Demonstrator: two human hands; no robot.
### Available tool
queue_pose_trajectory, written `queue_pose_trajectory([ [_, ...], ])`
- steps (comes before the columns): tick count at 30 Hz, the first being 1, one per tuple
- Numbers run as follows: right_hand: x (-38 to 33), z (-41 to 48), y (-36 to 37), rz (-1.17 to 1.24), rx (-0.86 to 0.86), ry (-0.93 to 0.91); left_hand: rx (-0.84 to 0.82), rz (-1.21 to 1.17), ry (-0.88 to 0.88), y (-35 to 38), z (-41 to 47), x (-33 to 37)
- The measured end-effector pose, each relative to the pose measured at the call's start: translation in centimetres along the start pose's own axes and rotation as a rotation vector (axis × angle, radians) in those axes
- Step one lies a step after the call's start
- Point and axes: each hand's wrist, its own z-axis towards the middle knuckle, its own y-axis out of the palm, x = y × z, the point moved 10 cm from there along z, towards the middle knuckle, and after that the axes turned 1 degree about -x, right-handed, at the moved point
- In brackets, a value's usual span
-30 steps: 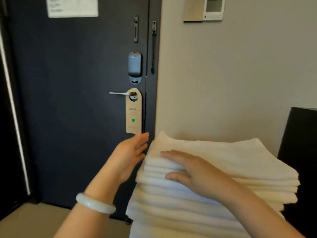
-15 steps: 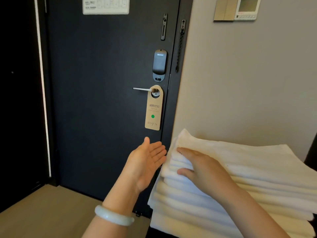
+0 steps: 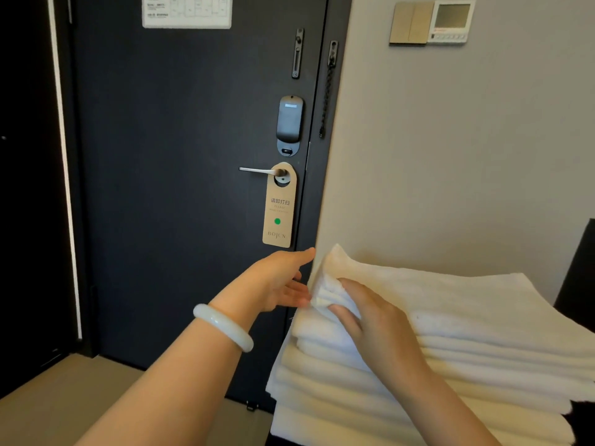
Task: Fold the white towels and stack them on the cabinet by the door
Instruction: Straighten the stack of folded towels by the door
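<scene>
Head view: tidying the towel stack (image 3: 467,317); right hand (image 3: 376,329) pinches its top corner; left hand (image 3: 273,281), fingers straight, hovers just beside that corner; next likely needs gentle squaring.

light: soft, warm indoor | towels (image 3: 450,304): bright, slightly washed | left edge: dim | shadows: faint | edges: wide-angle bowing

We find the stack (image 3: 467,317) at lower right against the wall (image 3: 450,156), with the door (image 3: 177,188) to its left. On the door a tag (image 3: 278,217) hangs from the handle (image 3: 257,170), below the lock (image 3: 289,123). High on the wall the switch (image 3: 409,23) sits left of the thermostat (image 3: 452,20). Our left grip (image 3: 277,281) lies just left of the stack's far-left corner, and our right grip (image 3: 373,320) pinches that corner from the near side.
</scene>
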Motion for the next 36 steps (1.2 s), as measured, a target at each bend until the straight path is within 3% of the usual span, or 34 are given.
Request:
queue_pose_trajectory([
  [2, 0.5, -0.1, -0.5, 0.068, 0.025, 0.057, 0.075, 0.12, 0.049, -0.6, 0.0, 0.8],
  [7, 0.9, 0.5, -0.3, 0.095, 0.056, 0.124, 0.026, 0.373, -0.029, 0.5, 0.3, -0.2],
  [10, 1.2, 1.6, -1.1, 0.115, 0.121, 0.186, -0.025, 0.373, -0.016, 0.8, 0.7, -0.6],
  [13, 0.0, 2.6, -2.5, 0.028, 0.2, 0.083, -0.02, 0.318, 0.005, 0.9, 0.6, -0.5],
  [17, -0.5, 0.7, 1.2, -0.037, -0.162, 0.01, 0.017, 0.362, 0.054, 0.5, 0.2, -0.6],
  [20, 0.4, 0.3, 0.5, 0.016, -0.152, 0.04, 0.115, 0.431, 0.14, -0.5, 0.5, 0.0],
  [23, 1.5, 1.2, -0.2, 0.02, -0.113, 0.111, 0.076, 0.264, 0.126, 0.0, 0.4, 0.3],
  [27, 1.6, 1.5, -0.5, 0.043, -0.076, 0.143, -0.034, 0.129, -0.028, 1.5, -0.1, -0.2],
  [31, 1.4, 0.3, 0.0, 0.033, -0.185, 0.076, -0.091, -0.098, -0.056, 2.6, 0.2, 0.6],
  [36, 7.2, -2.3, -4.2, -0.142, -0.118, 0.115, -0.141, -0.145, -0.102, 3.7, 0.5, 0.9],
])
